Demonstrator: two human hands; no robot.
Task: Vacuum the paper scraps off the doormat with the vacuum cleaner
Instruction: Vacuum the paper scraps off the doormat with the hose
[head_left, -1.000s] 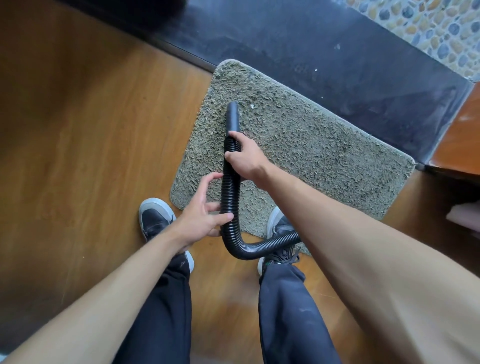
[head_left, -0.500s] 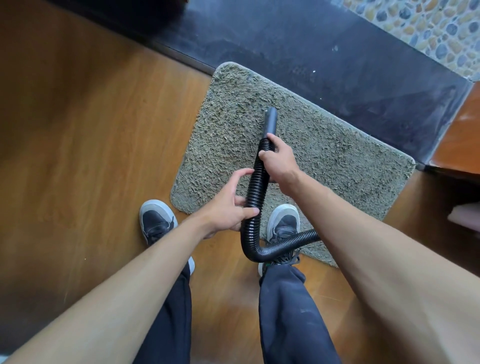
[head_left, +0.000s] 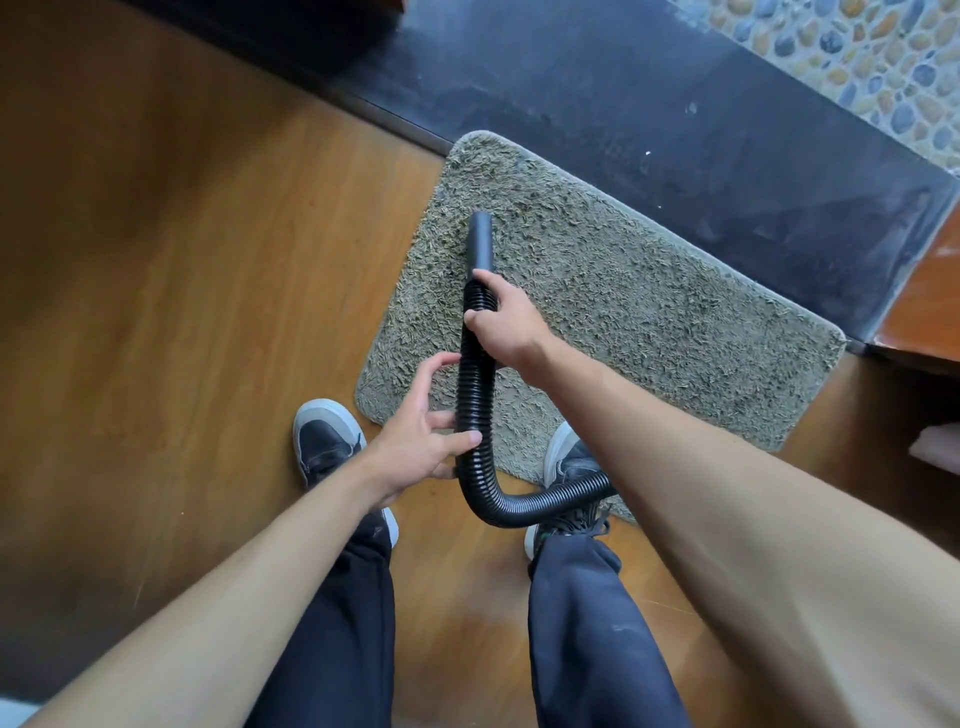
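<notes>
A shaggy grey-green doormat (head_left: 649, 322) lies on the wooden floor against a dark threshold. A black ribbed vacuum hose (head_left: 475, 395) bends up from under my right arm and ends in a smooth black nozzle (head_left: 480, 239) over the mat's left part. My right hand (head_left: 506, 322) is closed around the hose just below the nozzle. My left hand (head_left: 421, 441) holds the hose lower down, thumb and fingers loosely around it. No paper scraps show clearly on the mat. The vacuum cleaner's body is out of view.
My two dark shoes (head_left: 327, 441) (head_left: 569, 467) stand at the mat's near edge, the right one on it. A dark stone threshold (head_left: 675, 119) with a few white specks runs behind the mat, pebble paving (head_left: 857, 57) beyond. Brown furniture (head_left: 930, 301) stands at the right.
The nozzle and both hands have swung back left across the mat after moving right half a second ago. The white scrap seen near the nozzle a second ago is gone.
</notes>
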